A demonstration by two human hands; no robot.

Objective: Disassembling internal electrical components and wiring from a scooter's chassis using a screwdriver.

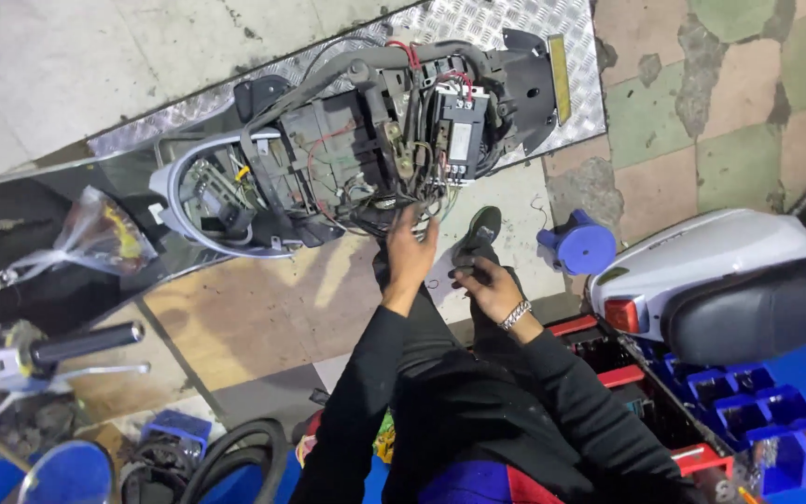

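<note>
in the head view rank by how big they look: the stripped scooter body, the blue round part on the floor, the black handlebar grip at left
1. stripped scooter body
2. black handlebar grip
3. blue round part
The last two look close, and the grip sits nearer the camera, so their order is unsure.

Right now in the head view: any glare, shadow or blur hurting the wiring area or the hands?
Head view: glare on the chequered metal ramp at the top; the scooter's wiring is dim but readable, thin wires merging; left hand is lit and slightly soft; right hand is darker against the black clothing; bottom left corner falls into deep shadow; wide-angle bending shows at the edges.
</note>
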